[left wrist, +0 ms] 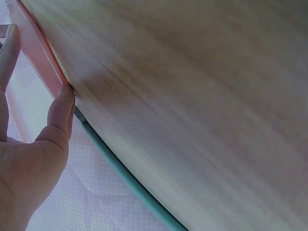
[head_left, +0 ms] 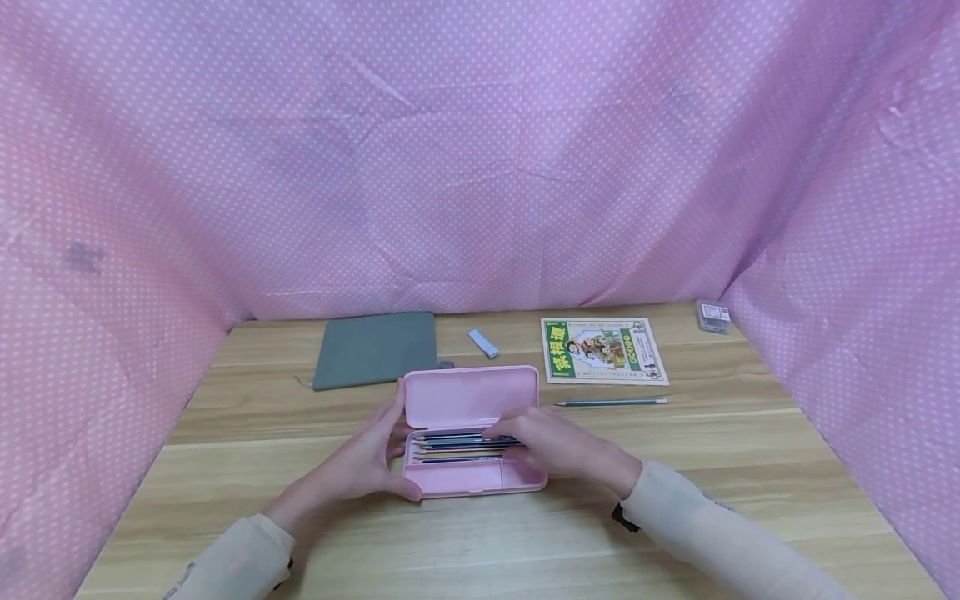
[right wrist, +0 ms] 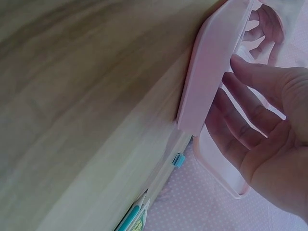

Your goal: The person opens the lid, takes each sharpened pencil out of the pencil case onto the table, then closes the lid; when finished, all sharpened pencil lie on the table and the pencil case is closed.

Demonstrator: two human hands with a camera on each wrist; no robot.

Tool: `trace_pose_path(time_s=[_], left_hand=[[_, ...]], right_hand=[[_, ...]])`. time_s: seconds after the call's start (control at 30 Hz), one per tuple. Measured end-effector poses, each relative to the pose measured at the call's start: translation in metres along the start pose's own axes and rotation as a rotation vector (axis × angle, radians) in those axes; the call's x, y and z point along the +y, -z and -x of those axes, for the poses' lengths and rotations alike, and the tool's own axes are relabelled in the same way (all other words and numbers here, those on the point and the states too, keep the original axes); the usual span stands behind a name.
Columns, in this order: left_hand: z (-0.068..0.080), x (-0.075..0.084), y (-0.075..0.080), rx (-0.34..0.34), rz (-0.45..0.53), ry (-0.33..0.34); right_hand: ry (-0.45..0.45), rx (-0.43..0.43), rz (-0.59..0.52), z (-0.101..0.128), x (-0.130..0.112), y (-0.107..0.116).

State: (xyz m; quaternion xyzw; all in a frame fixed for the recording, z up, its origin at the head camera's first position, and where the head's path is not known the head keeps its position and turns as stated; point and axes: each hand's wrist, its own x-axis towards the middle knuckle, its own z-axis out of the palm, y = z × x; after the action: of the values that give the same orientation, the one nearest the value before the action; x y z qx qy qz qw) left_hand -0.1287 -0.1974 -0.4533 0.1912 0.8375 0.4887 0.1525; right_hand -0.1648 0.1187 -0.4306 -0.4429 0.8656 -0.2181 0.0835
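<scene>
Open pink plastic pencil case (head_left: pixel 472 398) on the wooden counter (head_left: pixel 675 467). Left hand (head_left: pixel 367 458) braces its left end, fingers nearly straight; right hand (head_left: pixel 551 446) rests relaxed over the pencils (head_left: pixel 457 446). Likely light, rigid, slippery; hold by the ends.

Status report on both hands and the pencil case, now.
Left hand steadies the open pink pencil case at its left end. Right hand fingers reach over the pencils inside. Nothing blocking.
</scene>
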Motion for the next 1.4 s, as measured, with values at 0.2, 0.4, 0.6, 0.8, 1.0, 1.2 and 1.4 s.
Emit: trace_pose_path(time_s=[0.2,0.4,0.6,0.8,1.0,1.2,1.4], left_hand=[[0.0007,-0.0006,0.0004,0.001,-0.005,-0.022],[0.0007,0.0004,0.0,0.003,0.0,-0.009],[0.001,0.0004,0.0002,-0.001,0.027,-0.033],[0.0009,-0.0007,0.0002,0.0,0.04,-0.041],[0.0005,-0.0018,0.0004,-0.001,0.039,-0.048],[-0.0001,-0.0026,0.0007,-0.003,0.047,-0.05],[-0.0005,-0.0032,0.0005,-0.003,0.052,-0.053]], right_hand=[[-0.009,-0.007,0.03,-0.0015,0.0009,-0.0016],[-0.019,-0.009,0.071,-0.003,0.0003,-0.0034],[-0.039,-0.018,0.043,-0.0043,-0.0007,-0.0034],[-0.039,-0.022,0.036,-0.0058,0.0005,-0.005],[-0.046,-0.041,0.019,-0.0069,0.0006,-0.0041],[-0.053,-0.06,-0.012,-0.0066,-0.0009,-0.0035],[-0.047,-0.052,-0.022,-0.0058,-0.0017,-0.0042]])
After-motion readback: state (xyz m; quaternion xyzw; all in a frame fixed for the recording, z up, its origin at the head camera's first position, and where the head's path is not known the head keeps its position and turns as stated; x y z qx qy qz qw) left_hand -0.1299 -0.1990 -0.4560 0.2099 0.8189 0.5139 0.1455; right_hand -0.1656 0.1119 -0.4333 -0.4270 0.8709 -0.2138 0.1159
